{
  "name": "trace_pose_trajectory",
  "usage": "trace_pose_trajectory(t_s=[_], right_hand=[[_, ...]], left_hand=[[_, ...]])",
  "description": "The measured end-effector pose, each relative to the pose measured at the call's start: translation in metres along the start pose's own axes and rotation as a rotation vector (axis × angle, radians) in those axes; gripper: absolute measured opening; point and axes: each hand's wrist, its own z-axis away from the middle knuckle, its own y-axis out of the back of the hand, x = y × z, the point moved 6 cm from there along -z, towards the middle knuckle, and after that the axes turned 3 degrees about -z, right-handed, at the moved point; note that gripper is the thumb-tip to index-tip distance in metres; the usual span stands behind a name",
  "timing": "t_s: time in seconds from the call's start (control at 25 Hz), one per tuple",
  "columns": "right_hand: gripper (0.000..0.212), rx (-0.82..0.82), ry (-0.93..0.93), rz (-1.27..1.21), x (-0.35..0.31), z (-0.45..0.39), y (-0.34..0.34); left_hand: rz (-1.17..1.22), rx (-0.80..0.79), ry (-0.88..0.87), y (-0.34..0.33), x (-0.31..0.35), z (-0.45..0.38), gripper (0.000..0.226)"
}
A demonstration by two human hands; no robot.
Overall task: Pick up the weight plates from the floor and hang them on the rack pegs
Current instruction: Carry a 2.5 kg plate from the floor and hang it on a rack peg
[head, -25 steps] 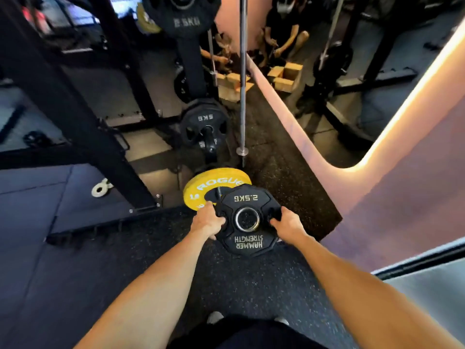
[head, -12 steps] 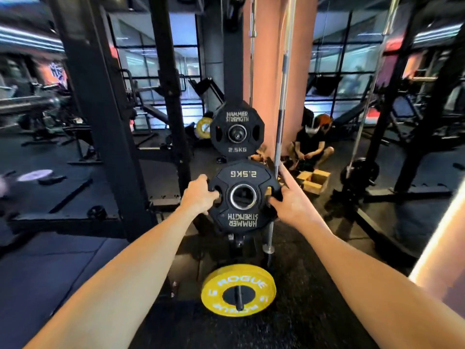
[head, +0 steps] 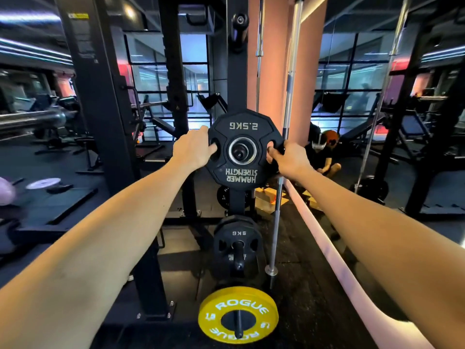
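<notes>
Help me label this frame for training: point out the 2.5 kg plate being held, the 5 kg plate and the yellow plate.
2.5 kg plate (head: 243,127): head view, upper face by its marking.
5 kg plate (head: 236,233): head view, face near its marking.
yellow plate (head: 241,306): head view, upper yellow band.

The 2.5 kg plate (head: 243,149), off the floor a second ago, now sits higher, its centre hole around the rack peg (head: 240,152), covering the plate hung there.

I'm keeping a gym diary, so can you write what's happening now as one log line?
step: hanging plate | left hand: grips 2.5KG plate | right hand: grips it | peg: showing through plate's hole
</notes>
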Motion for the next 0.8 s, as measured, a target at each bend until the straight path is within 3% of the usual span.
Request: trace_pose_trajectory(t_s=[0.36,0.8], right_hand=[[0.025,-0.065,-0.073,0.325,0.018,-0.065,-0.038],[0.027,-0.129,-0.086,0.405,0.055,-0.094,-0.069]], left_hand=[[-0.029,0.031,0.0,-0.051,-0.017,-0.057,0.034],[0.009,-0.019,0.036,-0.112,-0.024,-0.071,0.042]])
